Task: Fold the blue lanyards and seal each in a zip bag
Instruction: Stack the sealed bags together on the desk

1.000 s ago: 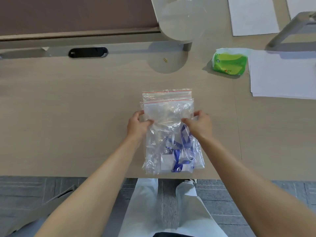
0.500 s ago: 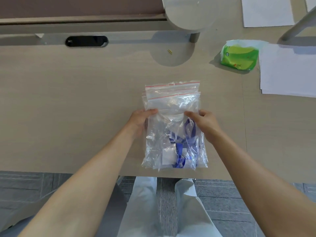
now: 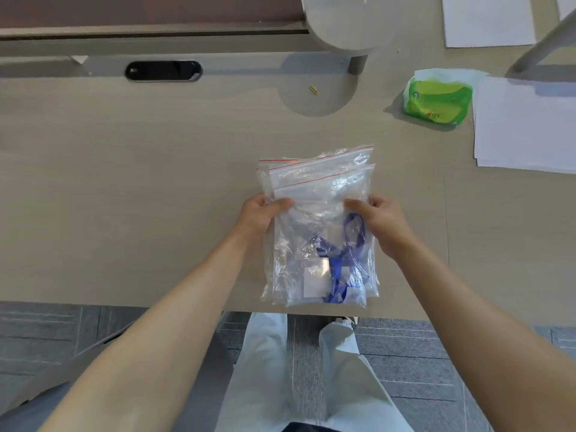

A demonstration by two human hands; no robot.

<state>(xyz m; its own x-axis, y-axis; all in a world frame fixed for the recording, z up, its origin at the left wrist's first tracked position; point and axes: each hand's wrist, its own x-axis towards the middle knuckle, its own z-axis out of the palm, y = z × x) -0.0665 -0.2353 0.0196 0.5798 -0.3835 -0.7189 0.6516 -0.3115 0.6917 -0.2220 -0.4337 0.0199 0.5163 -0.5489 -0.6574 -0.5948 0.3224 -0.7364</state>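
Near the surface [image 3: 156,182] edge, I see left hand [image 3: 260,215] and right hand [image 3: 385,221] fingers pinching the zip bag stack [image 3: 318,226], blue lanyard [image 3: 343,254] inside; next: press the top strip shut.

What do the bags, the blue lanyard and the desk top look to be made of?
Zip bags: thin clear glossy plastic film, judging by wrinkles, glare and red zip lines. Blue lanyard: probably flat woven fabric ribbon, matte; seen only through the bag. Desk: pale wood-grain surface, likely matte laminate.
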